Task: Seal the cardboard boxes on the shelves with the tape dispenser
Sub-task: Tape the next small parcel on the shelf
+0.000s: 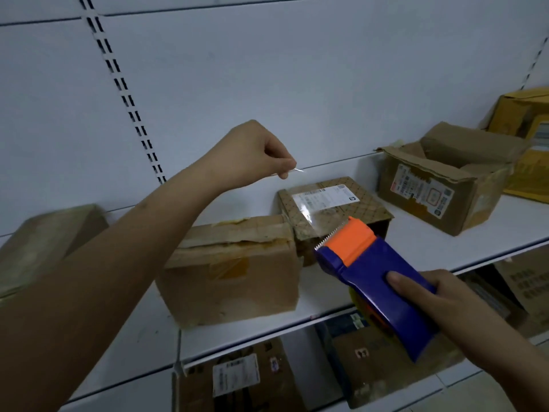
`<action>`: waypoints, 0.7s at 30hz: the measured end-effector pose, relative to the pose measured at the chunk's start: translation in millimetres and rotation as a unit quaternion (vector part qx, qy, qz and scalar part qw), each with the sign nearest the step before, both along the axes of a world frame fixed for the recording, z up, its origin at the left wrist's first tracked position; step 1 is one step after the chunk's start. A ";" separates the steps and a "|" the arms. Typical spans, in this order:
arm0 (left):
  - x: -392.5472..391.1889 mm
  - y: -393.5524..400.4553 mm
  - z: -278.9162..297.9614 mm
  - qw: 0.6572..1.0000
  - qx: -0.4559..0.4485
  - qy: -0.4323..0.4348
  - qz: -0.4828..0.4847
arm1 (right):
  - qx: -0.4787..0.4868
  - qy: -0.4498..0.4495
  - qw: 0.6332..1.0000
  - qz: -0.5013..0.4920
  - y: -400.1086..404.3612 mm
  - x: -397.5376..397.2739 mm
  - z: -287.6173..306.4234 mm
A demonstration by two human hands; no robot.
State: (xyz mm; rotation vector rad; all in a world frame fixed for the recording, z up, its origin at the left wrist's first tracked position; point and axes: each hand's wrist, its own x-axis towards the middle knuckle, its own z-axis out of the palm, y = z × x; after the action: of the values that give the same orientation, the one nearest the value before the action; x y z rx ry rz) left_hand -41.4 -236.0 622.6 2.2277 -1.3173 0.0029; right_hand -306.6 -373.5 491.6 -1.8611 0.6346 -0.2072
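Clear tape (pixel 309 209) stretches between my pinching left hand (pixel 255 156) and the dispenser (pixel 374 281) my right hand (pixel 430 295) grips; next I'd lay it over 1 box (pixel 234 269) seam.

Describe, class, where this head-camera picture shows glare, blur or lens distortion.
Head view: glare glints on the clear tape stretched from the left hand to the tape dispenser held by the right hand; the box at far left is blurred; the wide lens bends the shelf edge and slotted upright; lighting is dim and bluish.
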 end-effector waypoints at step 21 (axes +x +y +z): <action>19.5 -14.9 -30.6 0.988 -0.029 0.154 -0.004 | 0.269 -0.011 0.961 -0.061 56.5 -2.7 -3.4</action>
State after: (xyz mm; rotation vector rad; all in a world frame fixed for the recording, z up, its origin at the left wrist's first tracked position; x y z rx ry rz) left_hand -21.9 -250.9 592.0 2.0742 -1.1410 -0.2893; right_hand -309.3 -316.9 488.2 -1.2969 0.7092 -0.1183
